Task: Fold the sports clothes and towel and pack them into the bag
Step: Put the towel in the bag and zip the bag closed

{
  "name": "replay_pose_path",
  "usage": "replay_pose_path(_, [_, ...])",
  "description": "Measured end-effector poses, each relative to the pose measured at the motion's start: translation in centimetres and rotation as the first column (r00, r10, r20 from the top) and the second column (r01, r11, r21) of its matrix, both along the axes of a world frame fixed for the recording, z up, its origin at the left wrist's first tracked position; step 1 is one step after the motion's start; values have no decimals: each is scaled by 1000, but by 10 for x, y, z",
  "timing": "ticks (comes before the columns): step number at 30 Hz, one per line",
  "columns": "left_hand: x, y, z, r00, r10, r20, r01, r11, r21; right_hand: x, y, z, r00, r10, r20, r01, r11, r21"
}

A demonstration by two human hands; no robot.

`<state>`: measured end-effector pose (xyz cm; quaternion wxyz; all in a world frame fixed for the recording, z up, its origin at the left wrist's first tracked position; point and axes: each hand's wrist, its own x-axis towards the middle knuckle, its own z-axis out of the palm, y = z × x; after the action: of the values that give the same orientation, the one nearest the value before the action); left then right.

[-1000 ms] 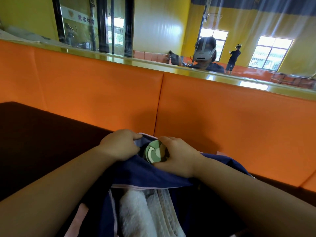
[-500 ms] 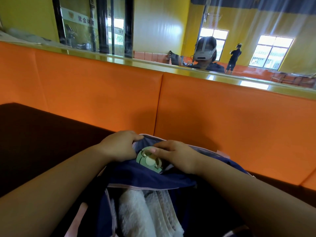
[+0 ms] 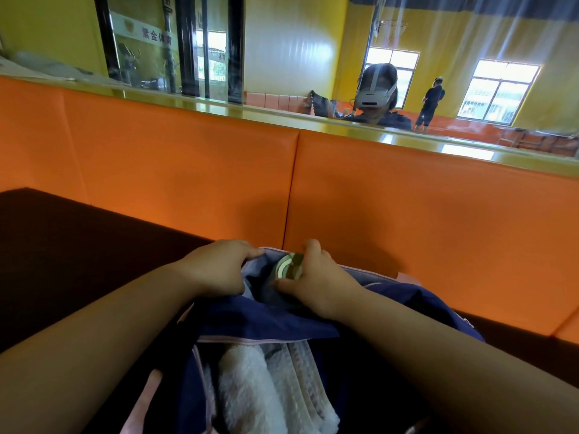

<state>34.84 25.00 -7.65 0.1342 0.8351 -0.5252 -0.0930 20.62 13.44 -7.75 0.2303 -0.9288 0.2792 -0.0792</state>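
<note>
Gripping a round green disc [image 3: 287,266] between thumb and curled fingers, the right hand [image 3: 318,285] held it at the mouth of the far pocket of the navy bag [image 3: 282,322]. Just left of the disc, the left hand [image 3: 219,267] pinched the pocket's rim, spreading it. The white towel [image 3: 250,393] lay folded in the main compartment, nearer the person than either hand, its long axis running away from them. The bag sat at the far edge of the dark seat [image 3: 78,261], against the orange padding [image 3: 407,214]. The disc probably needed pushing down into the pocket.
</note>
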Motion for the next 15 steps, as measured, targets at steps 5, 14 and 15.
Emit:
replay_pose_path(5, [0, -3, -1, 1000, -26, -9, 26, 998, 61, 0, 3, -4, 982, 164, -90, -176, 972, -153])
replay_pose_path(14, [1, -7, -1, 997, 67, 27, -66, 997, -48, -5, -3, 20, 919, 328, -220, -373, 903, -213])
replay_pose_path(15, [0, -7, 0, 997, 67, 32, -65, 996, -59, -4, -3, 22, 915, 331, -232, -380, 901, -210])
